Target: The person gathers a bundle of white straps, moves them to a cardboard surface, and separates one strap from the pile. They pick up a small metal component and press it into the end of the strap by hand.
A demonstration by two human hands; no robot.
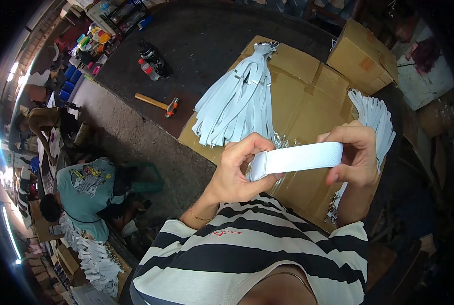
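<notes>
A white strap [303,157] is looped between my two hands above a sheet of cardboard [300,101]. My left hand [242,165] pinches the strap's left end, where a stitched fold shows. At the other end, my right hand [355,152] has its thumb and fingers closed round the bend of the strap. Beyond my left hand lies a large bundle of white straps [234,101] with metal pieces at its top. A second bundle of white straps [373,119] lies by my right hand. Small shiny metal pieces [283,140] are partly hidden behind the held strap.
A hammer [153,100], a dark bottle [153,58] and a red-capped bottle [148,70] are on the dark table [201,40]. A cardboard box [363,56] stands at the back right. To the left, a person in a green shirt [87,185] sits near another pile of white straps [97,262].
</notes>
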